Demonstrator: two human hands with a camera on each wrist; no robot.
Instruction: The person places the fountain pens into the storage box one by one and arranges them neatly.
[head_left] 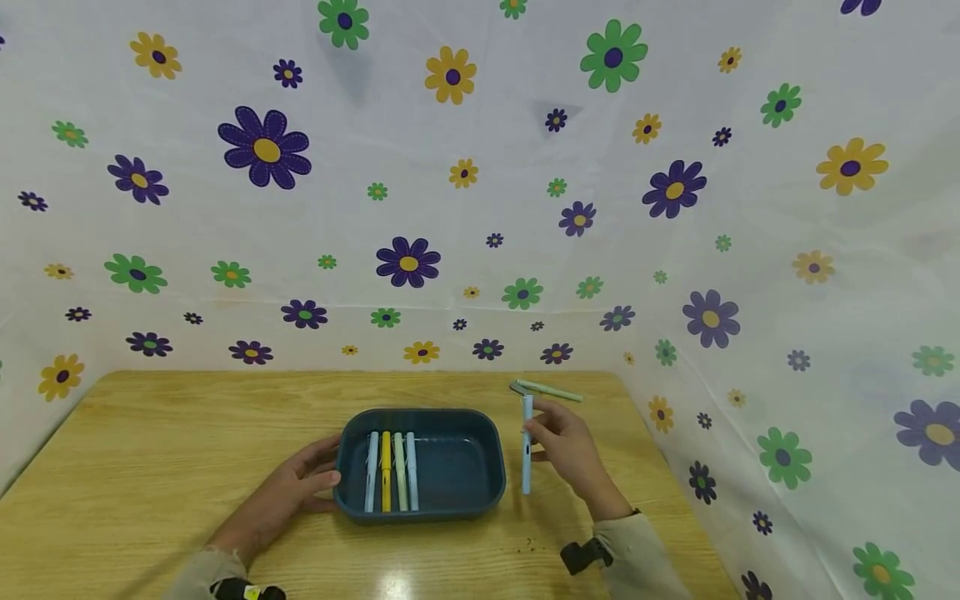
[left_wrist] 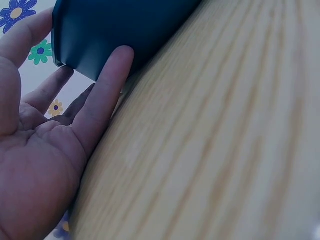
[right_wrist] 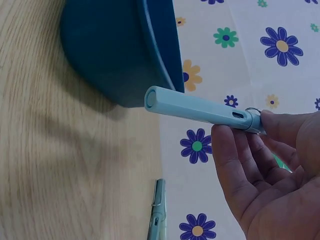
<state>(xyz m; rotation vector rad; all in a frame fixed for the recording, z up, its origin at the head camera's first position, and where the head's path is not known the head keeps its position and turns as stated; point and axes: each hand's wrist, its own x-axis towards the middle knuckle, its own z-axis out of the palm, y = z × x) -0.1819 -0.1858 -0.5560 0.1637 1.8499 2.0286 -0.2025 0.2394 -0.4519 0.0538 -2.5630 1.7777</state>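
Observation:
A dark blue rectangular bin [head_left: 457, 467] stands on the wooden table. Side by side at its left end lie a light blue pen [head_left: 372, 471], a yellow pen [head_left: 386, 471], a light green pen [head_left: 401, 473] and another light blue pen [head_left: 412, 471]. My left hand [head_left: 303, 479] touches the bin's left side with fairly straight fingers; one fingertip [left_wrist: 122, 55] rests on its outer wall in the left wrist view. Just right of the bin, my right hand [head_left: 566, 437] pinches a light blue fountain pen [right_wrist: 195, 109] between thumb and fingers, above the table.
Behind the right hand, a light green pen [head_left: 551, 390] and a greyish pen [head_left: 517, 387] lie near the table's back right. Small dark specks [head_left: 528, 546] dot the wood in front. A flower-printed cloth [head_left: 495, 150] hangs behind and along the sides of the table [head_left: 225, 417].

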